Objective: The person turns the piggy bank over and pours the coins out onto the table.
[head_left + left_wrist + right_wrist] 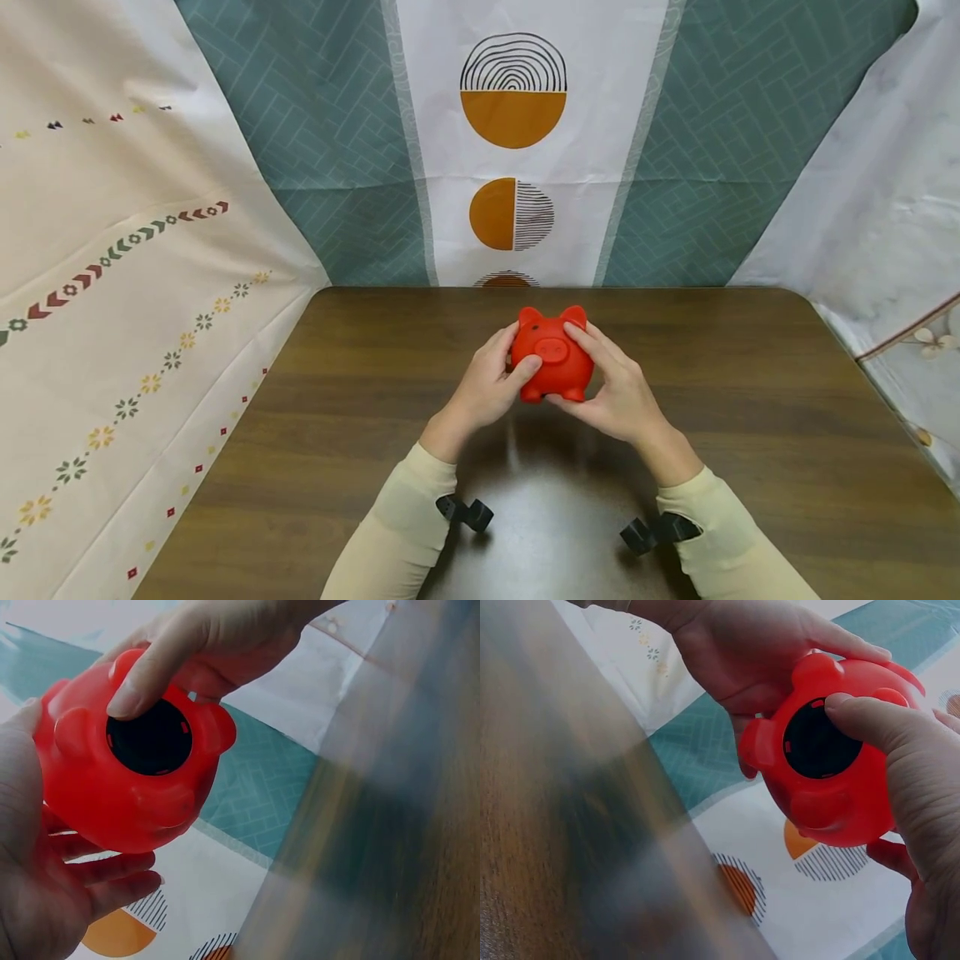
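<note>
Both hands' fingers (525, 364) clasp the red piggy bank (555, 357) between them, above the table (750, 400).

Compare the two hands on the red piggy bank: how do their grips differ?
The left hand cups the piggy bank from the side, thumb lying beside the snout; the right hand reaches underneath. The right thumb presses the black plug in the belly; the left hand's fingers stay off the plug. Both hold the bank above the table.
</note>
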Action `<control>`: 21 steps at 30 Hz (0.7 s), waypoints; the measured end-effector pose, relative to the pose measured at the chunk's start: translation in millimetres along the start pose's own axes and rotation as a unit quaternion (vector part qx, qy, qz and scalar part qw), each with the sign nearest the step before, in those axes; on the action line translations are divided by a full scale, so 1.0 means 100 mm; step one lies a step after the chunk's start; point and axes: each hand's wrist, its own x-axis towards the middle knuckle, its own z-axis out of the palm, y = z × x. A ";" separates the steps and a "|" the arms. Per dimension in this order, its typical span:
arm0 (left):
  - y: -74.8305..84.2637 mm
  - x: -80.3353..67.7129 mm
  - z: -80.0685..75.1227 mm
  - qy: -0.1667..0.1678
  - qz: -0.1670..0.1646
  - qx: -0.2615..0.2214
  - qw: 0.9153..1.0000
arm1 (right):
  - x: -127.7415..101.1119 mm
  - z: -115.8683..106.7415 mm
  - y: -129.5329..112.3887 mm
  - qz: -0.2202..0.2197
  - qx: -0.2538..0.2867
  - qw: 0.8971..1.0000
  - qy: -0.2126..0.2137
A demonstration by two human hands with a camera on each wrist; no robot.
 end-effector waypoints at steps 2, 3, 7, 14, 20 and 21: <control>0.01 0.01 0.01 0.002 0.001 0.001 1.000 | 0.00 -0.01 0.01 -0.003 0.001 1.000 0.006; 0.02 0.01 0.01 0.003 0.002 0.000 1.000 | 0.01 -0.01 0.01 -0.004 0.001 1.000 0.009; 0.03 0.01 0.01 0.002 0.000 -0.012 1.000 | 0.02 -0.03 0.02 -0.005 0.006 1.000 0.019; 0.06 0.02 0.02 0.014 0.045 0.023 0.999 | 0.03 -0.06 0.04 0.009 0.021 0.999 0.042; 0.07 0.03 0.03 0.011 0.117 0.071 0.990 | 0.04 -0.13 0.02 0.035 0.021 0.998 0.039; 0.07 0.03 0.03 0.010 0.130 0.075 0.989 | 0.04 -0.14 0.02 0.040 0.021 0.998 0.038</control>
